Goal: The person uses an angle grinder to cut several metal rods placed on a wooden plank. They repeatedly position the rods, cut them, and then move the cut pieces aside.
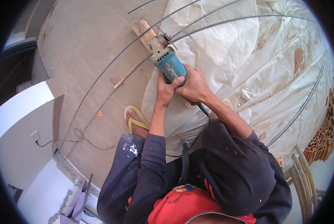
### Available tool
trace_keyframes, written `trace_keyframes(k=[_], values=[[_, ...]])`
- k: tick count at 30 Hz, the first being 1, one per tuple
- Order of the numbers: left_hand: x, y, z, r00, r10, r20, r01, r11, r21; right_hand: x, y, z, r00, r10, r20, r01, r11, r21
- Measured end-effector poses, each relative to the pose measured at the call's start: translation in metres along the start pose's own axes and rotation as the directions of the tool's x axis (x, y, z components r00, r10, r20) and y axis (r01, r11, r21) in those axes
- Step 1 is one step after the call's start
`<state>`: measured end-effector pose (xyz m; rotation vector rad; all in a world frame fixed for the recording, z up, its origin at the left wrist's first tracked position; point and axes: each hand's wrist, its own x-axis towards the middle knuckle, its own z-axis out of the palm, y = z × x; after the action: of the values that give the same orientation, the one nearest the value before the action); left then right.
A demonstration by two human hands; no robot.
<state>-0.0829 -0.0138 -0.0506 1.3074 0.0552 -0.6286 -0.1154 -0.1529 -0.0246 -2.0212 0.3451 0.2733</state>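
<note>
A teal angle grinder (171, 66) with a grey metal head is held in both of my hands. My left hand (165, 90) closes round the body from the left, its thumb lying across the casing. My right hand (195, 85) wraps the rear end from the right. The thin cutting disc (171, 42) stands at the head, close to a long steel rod (211, 25); whether it touches the rod, I cannot tell. Under the head and the rods lies a wooden board (141, 32). The grinder's dark cord (203, 109) runs back from below my right hand.
Long bent rods (96, 80) cross the tiled floor (81, 48). A crumpled whitish sheet (226, 46) covers the right side. A cable runs from a wall outlet (34, 136). My foot in a yellow flip-flop (137, 118) stands nearby. Stacked bricks (322, 136) lie far right.
</note>
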Motion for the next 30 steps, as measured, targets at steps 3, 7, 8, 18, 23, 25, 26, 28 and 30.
trace_keyframes(k=[3, 7, 8, 18, 23, 25, 26, 28, 30], values=[[0.000, 0.008, -0.002, 1.000, 0.003, 0.028, -0.004, 1.000, 0.021, -0.001, -0.002, -0.002, 0.999, 0.039, 0.014, -0.040, 0.999, 0.022], [0.003, 0.016, -0.007, 0.996, -0.044, 0.080, 0.037, 0.995, 0.091, 0.002, -0.008, -0.012, 0.998, 0.058, 0.036, -0.062, 0.994, 0.091], [0.004, 0.015, -0.007, 0.995, -0.057, 0.083, 0.048, 0.992, 0.115, 0.001, -0.007, -0.012, 0.997, 0.058, 0.045, -0.060, 0.996, 0.063], [0.000, -0.003, -0.009, 0.995, -0.096, 0.011, 0.094, 0.987, 0.129, 0.000, 0.009, -0.005, 0.999, -0.048, -0.001, 0.048, 0.999, -0.021], [-0.001, -0.007, -0.011, 0.998, -0.062, 0.019, 0.060, 0.994, 0.096, 0.002, 0.008, -0.004, 0.999, -0.050, 0.013, 0.050, 0.999, 0.013], [0.000, -0.008, -0.011, 0.998, -0.057, 0.016, 0.055, 0.994, 0.090, 0.002, 0.009, -0.003, 0.998, -0.051, -0.026, 0.051, 0.999, 0.010], [0.000, -0.008, -0.010, 0.998, -0.057, 0.012, 0.056, 0.995, 0.084, 0.002, 0.009, -0.002, 0.998, -0.053, -0.044, 0.053, 0.999, 0.008], [0.000, -0.008, -0.010, 0.998, -0.061, 0.007, 0.060, 0.994, 0.091, 0.002, 0.008, -0.004, 0.999, -0.042, -0.006, 0.042, 0.999, 0.021], [0.000, -0.008, -0.012, 0.998, -0.067, 0.006, 0.066, 0.991, 0.114, 0.003, 0.007, -0.006, 0.999, -0.034, 0.021, 0.033, 0.999, 0.023]])
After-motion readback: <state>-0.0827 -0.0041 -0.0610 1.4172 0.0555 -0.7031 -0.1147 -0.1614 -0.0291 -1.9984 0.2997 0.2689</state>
